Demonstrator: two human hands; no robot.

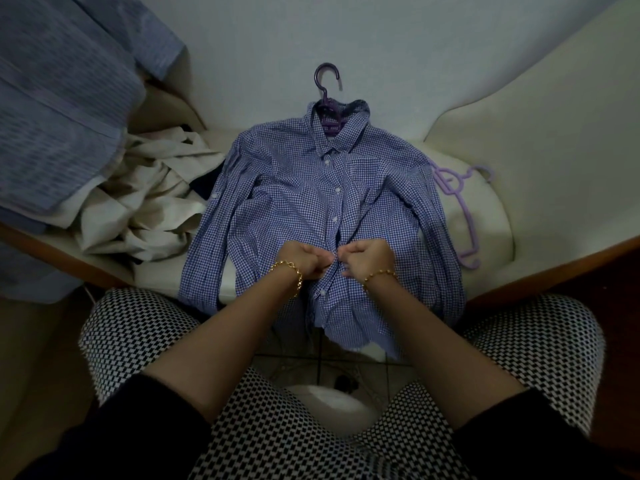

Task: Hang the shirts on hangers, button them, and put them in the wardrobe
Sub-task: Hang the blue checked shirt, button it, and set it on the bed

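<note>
A blue-and-white checked shirt (301, 188) lies flat on the cream sofa seat (485, 216), front up, collar away from me. A dark purple hanger (327, 88) sits inside it, its hook sticking out above the collar. Several upper buttons look fastened along the placket. My left hand (300, 260) and my right hand (367, 258) meet at the placket low on the shirt, each pinching a fabric edge, fingers curled. The shirt hem hangs over the seat's front edge.
A crumpled cream garment (149, 206) lies to the left of the shirt. A striped blue shirt (59, 109) hangs or drapes at the far left. A light purple hanger (464, 209) lies on the seat at the right. My knees in checked trousers are below.
</note>
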